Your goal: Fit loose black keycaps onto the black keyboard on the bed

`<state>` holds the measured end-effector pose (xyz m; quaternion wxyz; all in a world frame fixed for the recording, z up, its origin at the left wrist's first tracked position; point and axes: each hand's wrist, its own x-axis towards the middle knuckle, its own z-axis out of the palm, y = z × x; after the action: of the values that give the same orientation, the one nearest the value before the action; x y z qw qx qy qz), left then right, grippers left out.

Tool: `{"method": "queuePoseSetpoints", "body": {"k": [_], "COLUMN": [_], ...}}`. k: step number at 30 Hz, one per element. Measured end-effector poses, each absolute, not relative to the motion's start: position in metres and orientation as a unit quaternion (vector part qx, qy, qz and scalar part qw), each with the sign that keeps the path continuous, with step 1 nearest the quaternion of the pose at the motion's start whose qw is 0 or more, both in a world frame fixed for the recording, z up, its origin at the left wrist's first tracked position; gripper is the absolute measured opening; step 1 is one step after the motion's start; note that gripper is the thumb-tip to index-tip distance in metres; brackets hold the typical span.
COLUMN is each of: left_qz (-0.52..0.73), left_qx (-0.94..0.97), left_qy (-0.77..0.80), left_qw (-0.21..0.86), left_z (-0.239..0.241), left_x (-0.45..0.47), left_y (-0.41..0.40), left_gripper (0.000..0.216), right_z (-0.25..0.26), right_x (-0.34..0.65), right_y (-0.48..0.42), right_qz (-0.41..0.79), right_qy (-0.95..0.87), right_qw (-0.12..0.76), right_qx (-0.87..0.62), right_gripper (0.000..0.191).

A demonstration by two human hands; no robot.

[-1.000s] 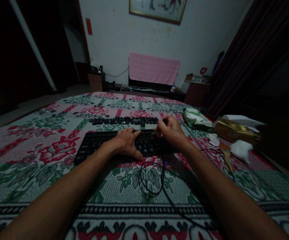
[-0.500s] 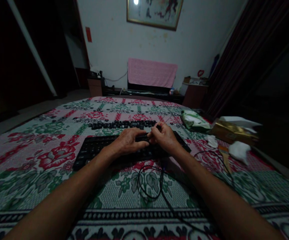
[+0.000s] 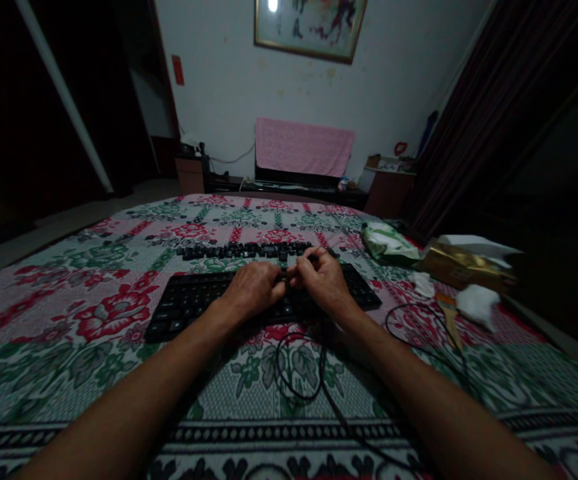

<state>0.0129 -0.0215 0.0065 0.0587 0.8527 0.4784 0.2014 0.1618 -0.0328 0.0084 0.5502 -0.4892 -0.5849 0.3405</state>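
A black keyboard [image 3: 173, 307] lies across the patterned bedspread in front of me, its middle hidden by my hands. My left hand [image 3: 253, 288] rests over the keyboard, thumb and fingers pinched together; what they hold, if anything, is too small and dark to name. Close beside it is my right hand [image 3: 323, 279], its fingers curled round a thin dark tool [image 3: 329, 253], whose kind I cannot make out. The fingertips of both hands nearly meet above the keys. Beyond the keyboard, loose black keycaps [image 3: 233, 250] lie in a row.
A black cable [image 3: 301, 397] loops over the bedspread [image 3: 113, 310] near me. To the right are a brush [image 3: 449, 313], crumpled white tissue [image 3: 479, 305], a green-white pack [image 3: 389, 241] and a gold box [image 3: 463, 267]. A pink cloth [image 3: 303, 147] hangs by the far wall.
My left hand's thumb and fingers have closed from a spread pose into a pinch. My right hand has shifted slightly left and turned, so the tool's thin shaft no longer shows plainly.
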Motion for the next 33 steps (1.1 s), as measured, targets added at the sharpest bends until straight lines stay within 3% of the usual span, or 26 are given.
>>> {"method": "queuePoseSetpoints", "body": {"k": [4, 8, 14, 21, 27, 33], "left_qz": [0.176, 0.288, 0.418, 0.414, 0.371, 0.372], "left_qx": [0.854, 0.83, 0.762, 0.653, 0.663, 0.654], "left_qy": [0.49, 0.476, 0.439, 0.434, 0.394, 0.414], "left_qw": [0.016, 0.029, 0.228, 0.462, 0.518, 0.513], "left_z": [0.004, 0.002, 0.002, 0.006, 0.005, 0.0], "left_x": [0.012, 0.01, 0.012, 0.012, 0.008, 0.011], "left_y": [-0.021, -0.015, -0.012, -0.012, -0.014, -0.012], "left_gripper": [0.028, 0.031, 0.03, 0.038, 0.029, 0.028], "right_z": [0.011, 0.006, 0.003, 0.004, 0.002, -0.002], "right_x": [0.166, 0.174, 0.178, 0.177, 0.176, 0.174], "right_y": [-0.032, -0.028, -0.029, -0.036, -0.041, -0.038], "right_qz": [0.343, 0.289, 0.18, 0.011, -0.006, 0.001], "right_qy": [-0.581, -0.606, -0.699, -0.814, -0.851, -0.839], "right_qw": [0.556, 0.54, 0.47, 0.388, 0.326, 0.333], "right_qx": [-0.485, -0.508, -0.508, -0.431, -0.411, -0.43], "right_gripper": [0.019, 0.016, 0.015, 0.019, 0.03, 0.021]}}
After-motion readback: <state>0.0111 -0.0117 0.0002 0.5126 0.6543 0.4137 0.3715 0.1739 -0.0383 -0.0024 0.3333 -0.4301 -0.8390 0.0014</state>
